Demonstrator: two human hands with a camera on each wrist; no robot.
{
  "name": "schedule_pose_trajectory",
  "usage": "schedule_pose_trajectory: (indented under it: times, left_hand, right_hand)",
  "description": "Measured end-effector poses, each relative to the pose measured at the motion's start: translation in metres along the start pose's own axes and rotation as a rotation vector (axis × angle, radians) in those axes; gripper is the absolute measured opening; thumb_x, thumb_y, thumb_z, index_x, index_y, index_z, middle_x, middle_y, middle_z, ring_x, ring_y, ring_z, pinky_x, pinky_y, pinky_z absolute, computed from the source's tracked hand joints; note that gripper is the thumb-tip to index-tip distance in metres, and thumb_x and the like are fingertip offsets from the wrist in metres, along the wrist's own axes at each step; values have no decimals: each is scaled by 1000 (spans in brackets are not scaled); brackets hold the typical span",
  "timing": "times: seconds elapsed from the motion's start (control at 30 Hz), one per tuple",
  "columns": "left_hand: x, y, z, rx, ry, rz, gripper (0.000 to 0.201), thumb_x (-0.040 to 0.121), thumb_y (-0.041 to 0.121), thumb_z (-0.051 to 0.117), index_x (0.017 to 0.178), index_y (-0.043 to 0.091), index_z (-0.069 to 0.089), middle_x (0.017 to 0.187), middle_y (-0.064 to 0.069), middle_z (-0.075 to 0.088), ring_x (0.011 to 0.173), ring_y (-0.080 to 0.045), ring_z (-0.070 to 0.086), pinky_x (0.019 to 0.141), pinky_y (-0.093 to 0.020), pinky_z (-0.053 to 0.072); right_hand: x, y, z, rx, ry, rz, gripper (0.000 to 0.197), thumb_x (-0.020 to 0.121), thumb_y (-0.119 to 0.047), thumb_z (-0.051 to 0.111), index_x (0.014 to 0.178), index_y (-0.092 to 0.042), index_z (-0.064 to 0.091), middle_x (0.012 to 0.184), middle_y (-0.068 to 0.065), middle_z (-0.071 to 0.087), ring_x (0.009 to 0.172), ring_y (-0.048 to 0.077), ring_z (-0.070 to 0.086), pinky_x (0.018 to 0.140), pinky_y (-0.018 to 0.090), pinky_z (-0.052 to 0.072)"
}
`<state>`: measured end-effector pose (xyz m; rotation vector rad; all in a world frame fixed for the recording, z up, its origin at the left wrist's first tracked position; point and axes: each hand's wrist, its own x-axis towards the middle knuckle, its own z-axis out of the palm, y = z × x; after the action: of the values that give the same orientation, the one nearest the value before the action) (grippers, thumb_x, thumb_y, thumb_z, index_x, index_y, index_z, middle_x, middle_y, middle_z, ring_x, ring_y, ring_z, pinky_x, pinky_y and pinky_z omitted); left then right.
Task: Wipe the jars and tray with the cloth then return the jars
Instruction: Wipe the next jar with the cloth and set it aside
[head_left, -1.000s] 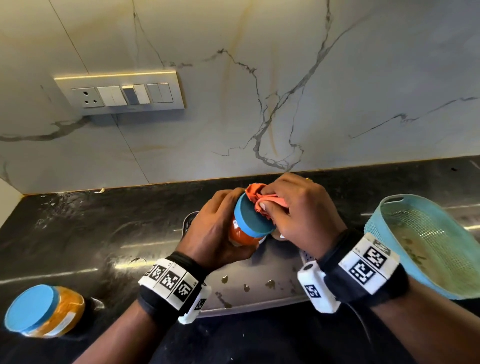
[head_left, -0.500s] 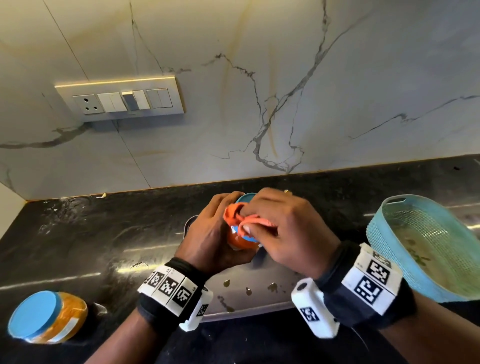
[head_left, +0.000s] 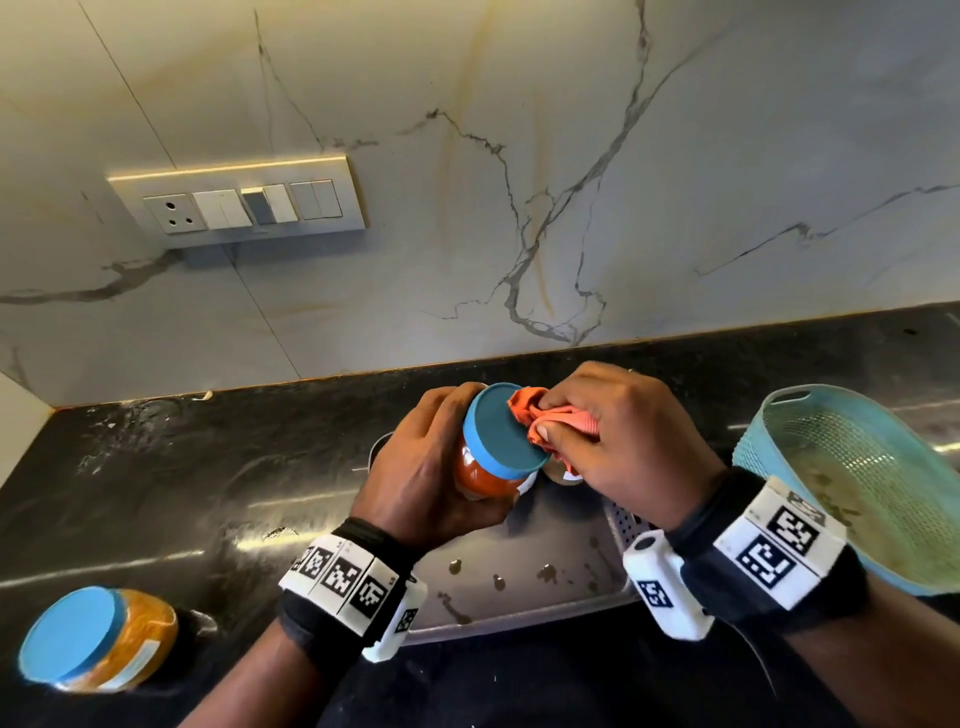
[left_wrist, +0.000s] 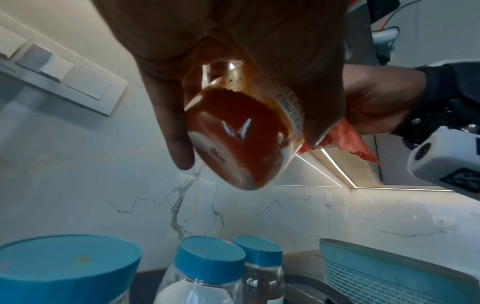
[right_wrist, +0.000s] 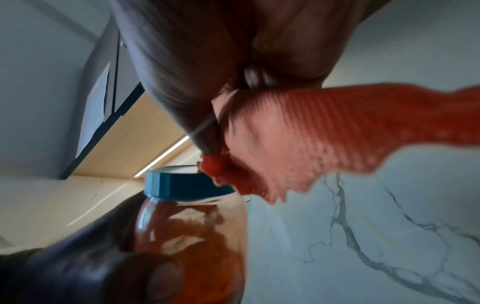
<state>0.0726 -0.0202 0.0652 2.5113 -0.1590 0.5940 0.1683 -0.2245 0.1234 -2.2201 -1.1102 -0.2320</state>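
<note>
Jar (head_left: 485, 462): red powder, blue lid, gripped by left hand (head_left: 423, 475).
Cloth (head_left: 553, 421): bunched in right hand (head_left: 623, 441), at the lid's edge.

I see the held jar (head_left: 480, 467) — clear, filled with red-orange powder, capped by a blue lid (head_left: 501, 434) — tilted in the grip of my left hand (head_left: 426, 478), lid turned toward my right hand (head_left: 623, 441). The cloth (head_left: 550, 423), a bunched orange-pink ribbed rag, is pinched in my right hand and touches the lid's far-right edge. The tray (head_left: 519, 608) — a pale, spotted, shallow dish — lies directly below both hands. A second blue-lidded jar (head_left: 98, 639) with yellow-orange contents stands well left of my left hand.
</note>
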Motion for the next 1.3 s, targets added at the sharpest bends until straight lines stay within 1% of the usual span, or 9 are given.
schedule_pose_trajectory:
  times: [0.17,0.33,0.47,0.6,0.73,0.83,0.93,1.07,1.3]
  left_hand:
    - [3,6,-2,127,-42,15,96,67,67,68,147,25,35,137,-5,54,118,-24,59,92,-36,55]
    - [5,6,-3,222,-107,15,97,68,72,57,149,24,34,137,-7,55,118,-30,61,84,-45,59]
    - [6,1,-5,253,-158,-12,100,66,68,64,150,27,30,140,-9,53,120,-32,59,80,-52,62]
    - [5,-4,-5,198,-140,-30,100,67,69,67,148,23,32,138,-7,52,116,-28,60,80,-48,62]
    - [3,-6,-5,93,-67,-44,100,65,64,77,146,21,35,134,-5,54,112,-23,61,84,-36,59]
    - [2,-7,-5,68,-33,-49,101,63,58,84,145,22,37,133,-4,56,110,-20,61,86,-26,51]
    - [2,-2,-3,37,-26,-53,97,63,60,80,143,24,38,131,-1,56,110,-16,60,88,-25,51]
    - [3,5,1,34,-56,-31,96,65,64,73,145,24,38,131,0,57,113,-14,58,91,-23,48]
    - [4,3,-7,-69,-28,-118,96,61,59,80,144,24,46,129,15,52,114,-4,56,93,-22,52]
  right_hand:
    - [2,-7,7,67,97,93,20,81,-18,81,101,-12,79,92,-1,72,81,13,66,77,26,57]
    - [7,-14,8,228,97,140,22,83,-14,80,106,-12,79,94,-5,71,87,8,66,81,19,55]
    - [6,-19,8,305,1,132,24,85,-10,77,109,-15,78,97,-8,66,92,8,65,82,18,53]
    - [1,-24,6,313,-149,73,24,88,-16,73,111,-21,77,99,-10,65,95,11,65,85,35,57]
    - [-5,-19,-4,155,-244,-13,23,86,-24,68,106,-29,76,100,-14,63,93,12,62,84,50,50]
    - [-4,-10,-13,-45,-257,-34,21,85,-21,68,102,-31,77,95,-12,62,87,16,60,81,48,47]
    - [5,-2,-12,-153,-183,-26,24,81,-15,74,101,-26,79,90,-4,63,81,24,62,76,44,49]
    - [26,5,0,-5,-96,10,23,82,-7,74,102,-17,80,91,0,65,85,23,64,79,44,54]
    - [27,-21,6,244,-115,-74,22,84,-12,76,106,-15,78,100,-4,71,92,12,66,86,26,55]
